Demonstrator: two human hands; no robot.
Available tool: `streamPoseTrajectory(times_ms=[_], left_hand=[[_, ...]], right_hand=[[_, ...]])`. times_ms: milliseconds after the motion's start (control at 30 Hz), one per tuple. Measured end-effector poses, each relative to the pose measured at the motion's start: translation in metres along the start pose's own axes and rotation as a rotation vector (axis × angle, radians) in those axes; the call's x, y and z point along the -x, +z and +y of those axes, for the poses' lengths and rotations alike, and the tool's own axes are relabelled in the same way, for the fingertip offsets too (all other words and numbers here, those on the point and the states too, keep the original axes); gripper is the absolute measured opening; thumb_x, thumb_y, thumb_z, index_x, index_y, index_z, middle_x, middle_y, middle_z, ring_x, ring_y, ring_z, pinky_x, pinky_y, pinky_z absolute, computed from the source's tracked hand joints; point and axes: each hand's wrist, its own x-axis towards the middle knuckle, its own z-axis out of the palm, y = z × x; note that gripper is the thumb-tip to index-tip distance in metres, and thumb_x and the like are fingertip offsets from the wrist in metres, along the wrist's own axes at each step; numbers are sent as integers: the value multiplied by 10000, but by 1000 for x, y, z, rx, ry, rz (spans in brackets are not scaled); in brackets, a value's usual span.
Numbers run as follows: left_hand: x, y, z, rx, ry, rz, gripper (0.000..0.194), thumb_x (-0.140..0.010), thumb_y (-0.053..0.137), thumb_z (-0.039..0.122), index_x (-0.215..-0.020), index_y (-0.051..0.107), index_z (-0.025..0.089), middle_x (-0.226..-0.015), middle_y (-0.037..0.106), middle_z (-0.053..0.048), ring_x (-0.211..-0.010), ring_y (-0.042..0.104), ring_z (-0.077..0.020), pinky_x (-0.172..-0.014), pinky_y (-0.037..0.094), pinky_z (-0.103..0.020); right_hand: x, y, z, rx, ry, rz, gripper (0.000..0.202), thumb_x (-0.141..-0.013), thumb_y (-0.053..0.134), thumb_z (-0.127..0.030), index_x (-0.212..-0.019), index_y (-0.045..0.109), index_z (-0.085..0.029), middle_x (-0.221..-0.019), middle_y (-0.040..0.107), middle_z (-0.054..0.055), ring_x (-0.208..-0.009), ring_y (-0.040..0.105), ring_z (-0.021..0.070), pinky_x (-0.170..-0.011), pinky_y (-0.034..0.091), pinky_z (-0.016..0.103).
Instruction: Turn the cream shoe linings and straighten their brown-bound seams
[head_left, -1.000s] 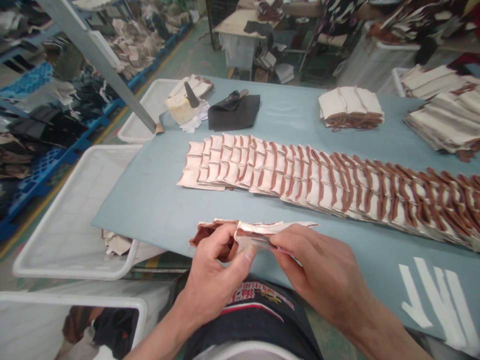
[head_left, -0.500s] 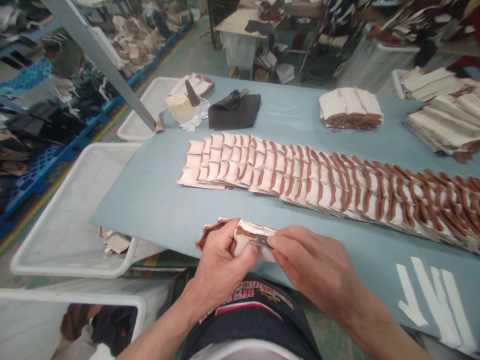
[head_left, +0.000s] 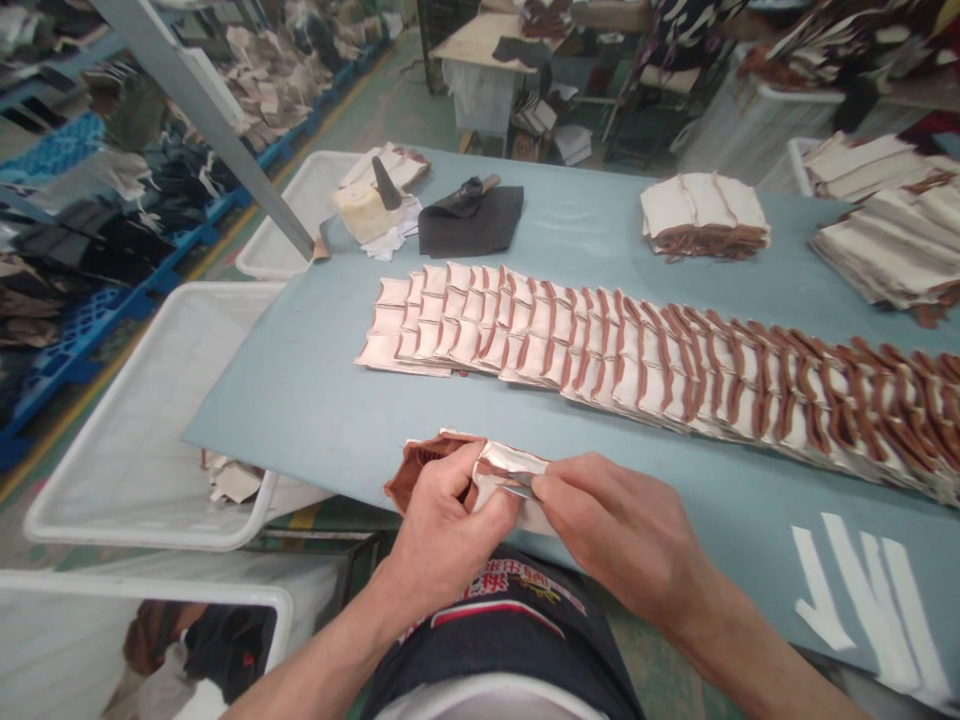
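Note:
My left hand (head_left: 450, 510) is closed around a brown-and-white stitched piece (head_left: 409, 468), pinching its white edge between thumb and fingers. The piece's brown side opens out to the left of the fist. My right hand (head_left: 622, 525) grips small metal snips (head_left: 521, 484), whose two thin pointed blades reach the piece's edge beside my left thumb. The handle of the snips is hidden in my fingers. Both hands are over the table's near edge, in front of a long overlapping row of similar white pieces with brown edges (head_left: 555, 335).
On the blue-green table (head_left: 285, 400) are white strips (head_left: 874, 600) at right, a white stack (head_left: 705, 215) at the back and larger stacks (head_left: 900, 235) at far right. A dark cloth (head_left: 472, 222) lies beside a dark cone (head_left: 386, 185). White bins (head_left: 150, 540) stand left, near a metal post (head_left: 217, 140).
The stitched piece has tilted, so more of its brown inside shows at the left. The blades of the snips are slightly farther apart. Both hands stay in nearly the same place.

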Motion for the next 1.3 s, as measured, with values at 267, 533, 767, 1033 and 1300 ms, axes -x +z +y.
streamPoseTrajectory(times_ms=[267, 533, 767, 1033, 1300], left_hand=[[3, -1, -8, -60, 7, -8, 141, -796, 498, 166, -668, 556, 164, -648, 496, 32, -625, 429, -112, -583, 371, -209], [6, -2, -6, -77, -42, -66, 110, -777, 481, 187, -687, 540, 162, -659, 486, 32, -647, 436, -118, -603, 374, -224], [4, -2, -13, -52, -25, -48, 111, -758, 477, 178, -649, 456, 188, -635, 420, 53, -613, 367, -101, -572, 321, -225], [8, -1, -14, -72, -11, -112, 152, -810, 488, 205, -661, 489, 173, -642, 429, 41, -630, 393, -110, -593, 325, -243], [13, 3, -13, -49, -41, -146, 125, -803, 485, 209, -686, 500, 168, -656, 453, 32, -640, 417, -116, -594, 350, -232]], right_hand=[[9, 7, 0, -16, 9, -12, 163, -1056, 431, -104, -1044, 575, -180, -768, 687, 35, -680, 647, 158, -637, 487, 258], [12, 12, 1, -19, -39, 46, 192, -1060, 395, -107, -1060, 568, -191, -750, 678, 30, -635, 611, 156, -607, 477, 257], [16, 17, 4, 27, -24, 7, 152, -1050, 431, -109, -1040, 548, -206, -747, 671, 17, -658, 627, 157, -596, 464, 258], [30, 17, 3, -44, 0, 40, 210, -967, 493, -42, -1103, 556, -190, -856, 729, 55, -724, 684, 155, -618, 507, 232], [42, 22, 0, -49, 5, 20, 183, -1018, 448, -81, -1136, 541, -186, -900, 740, 70, -771, 706, 168, -652, 530, 254]])
